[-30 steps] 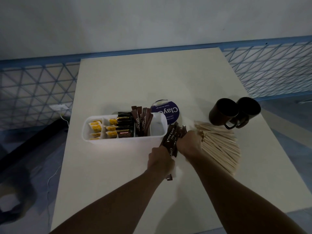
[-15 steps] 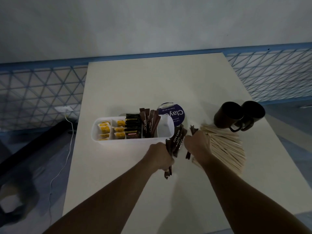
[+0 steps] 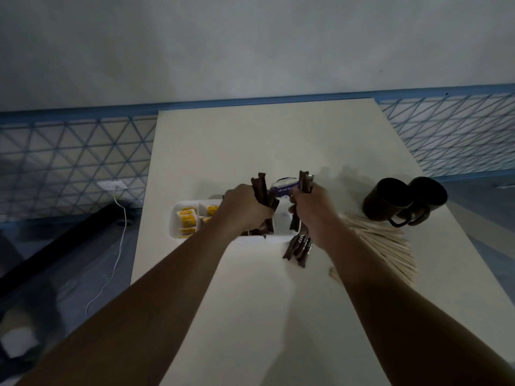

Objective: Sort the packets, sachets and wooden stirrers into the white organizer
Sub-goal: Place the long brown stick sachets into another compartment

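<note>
Lifted off the table (image 3: 250, 135) since half a second ago, left hand (image 3: 245, 210) and right hand (image 3: 309, 207) each grip sachets (image 3: 262, 188) above the organizer (image 3: 174, 221).

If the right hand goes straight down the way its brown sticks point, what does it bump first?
Most likely the white organizer, its end compartment just under the right hand and its sachets, though depth is hard to judge.
</note>
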The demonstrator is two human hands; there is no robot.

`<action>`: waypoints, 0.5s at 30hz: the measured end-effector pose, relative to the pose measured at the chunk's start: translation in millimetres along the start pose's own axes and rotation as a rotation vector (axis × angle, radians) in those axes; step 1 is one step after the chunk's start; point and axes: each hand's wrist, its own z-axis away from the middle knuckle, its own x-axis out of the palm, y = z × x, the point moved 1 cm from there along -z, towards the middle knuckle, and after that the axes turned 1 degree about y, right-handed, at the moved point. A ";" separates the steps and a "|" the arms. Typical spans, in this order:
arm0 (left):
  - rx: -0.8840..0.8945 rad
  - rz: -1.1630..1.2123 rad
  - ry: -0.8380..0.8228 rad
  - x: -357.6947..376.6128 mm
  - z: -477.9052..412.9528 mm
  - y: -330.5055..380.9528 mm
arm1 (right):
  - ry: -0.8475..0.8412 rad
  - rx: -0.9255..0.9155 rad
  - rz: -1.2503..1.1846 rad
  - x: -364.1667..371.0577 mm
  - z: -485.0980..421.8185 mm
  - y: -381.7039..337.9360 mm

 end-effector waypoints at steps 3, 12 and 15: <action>0.022 -0.023 0.065 -9.8 -6.9 -4.3 | -0.042 -0.048 -0.095 18.4 3.4 -7.5; 0.065 -0.097 0.098 -1.3 -9.8 -17.9 | -0.017 -0.092 -0.162 55.3 10.9 3.3; 0.054 -0.092 0.088 2.3 -12.8 -20.9 | -0.004 -0.098 -0.087 61.1 9.2 12.6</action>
